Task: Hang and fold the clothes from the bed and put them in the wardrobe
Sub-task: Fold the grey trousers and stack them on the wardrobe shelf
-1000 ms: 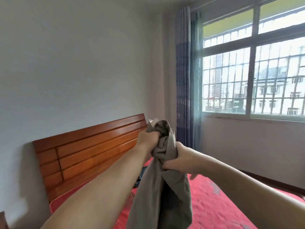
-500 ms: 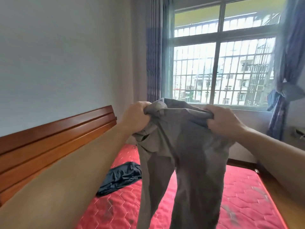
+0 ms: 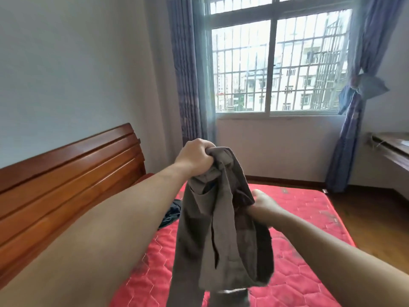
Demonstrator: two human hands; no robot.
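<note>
Grey-brown trousers (image 3: 221,235) hang in the air over the red mattress (image 3: 309,222). My left hand (image 3: 195,159) grips the bunched waistband at the top. My right hand (image 3: 263,203) is lower, at the trousers' right edge; its fingers go behind the cloth and hold that edge, and the fingertips are hidden. The trousers look folded lengthwise, legs hanging out of the bottom of the frame. A dark blue garment (image 3: 170,214) lies crumpled on the mattress near the headboard, partly hidden by my left forearm.
A wooden headboard (image 3: 66,171) runs along the left wall. A barred window (image 3: 276,63) with blue curtains (image 3: 188,69) faces me. A wooden desk edge (image 3: 391,149) juts in at right, with wood floor (image 3: 365,218) beside the bed.
My hands had spread the waistband wide; now the left hand holds it bunched alone, and the right hand has dropped lower to the trousers' side. The view has turned right and down.
</note>
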